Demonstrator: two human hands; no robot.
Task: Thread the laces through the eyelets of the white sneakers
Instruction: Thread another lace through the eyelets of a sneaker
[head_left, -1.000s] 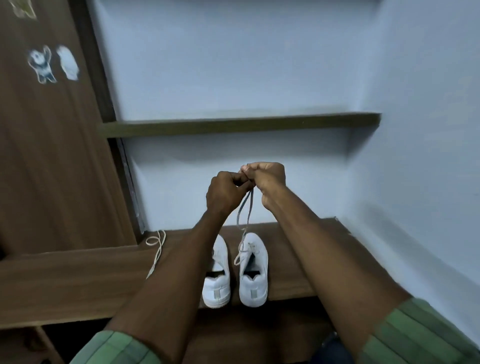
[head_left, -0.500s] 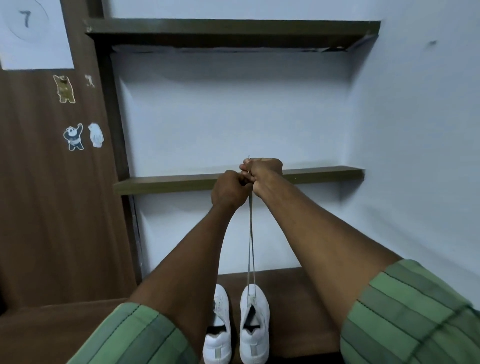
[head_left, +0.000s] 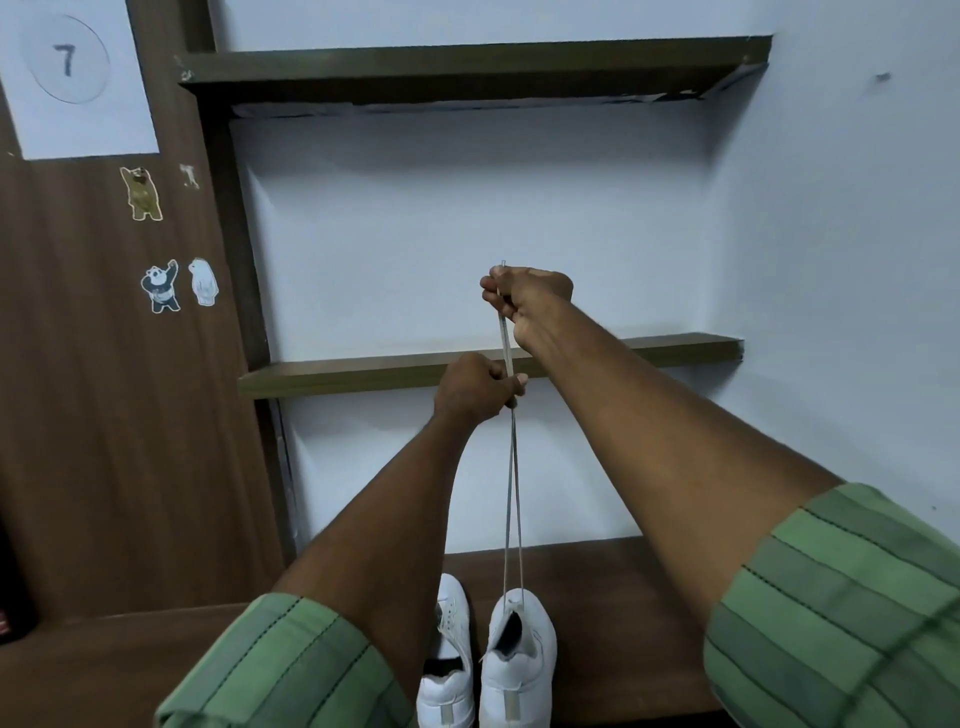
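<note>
The right hand (head_left: 530, 301) is raised high and its grip is pressed together on the lace (head_left: 511, 493), pinching both strands near their ends; one short tip stands out above the fingers. Lower, the left hand (head_left: 475, 387) makes a closed grip around the same two strands, just under the right hand. From the left hand the two strands go down straight and tight, and they spread a little apart before they enter the front eyelets of the right sneaker (head_left: 519, 660).

This white sneaker stands on the brown worktop (head_left: 613, 597) with its heel toward the person. The left sneaker (head_left: 449, 660) stands touching it on the left side, partly hidden by the left forearm; whether it has a lace cannot be told. Both arms wear green striped sleeves (head_left: 852, 613).

Behind the hands there is a pale wall with a lower shelf (head_left: 675, 348) and an upper shelf (head_left: 467, 67). On the left, a brown wooden panel (head_left: 104, 415) carries bear stickers (head_left: 161, 286) and a white paper (head_left: 78, 78) with the number 7.
</note>
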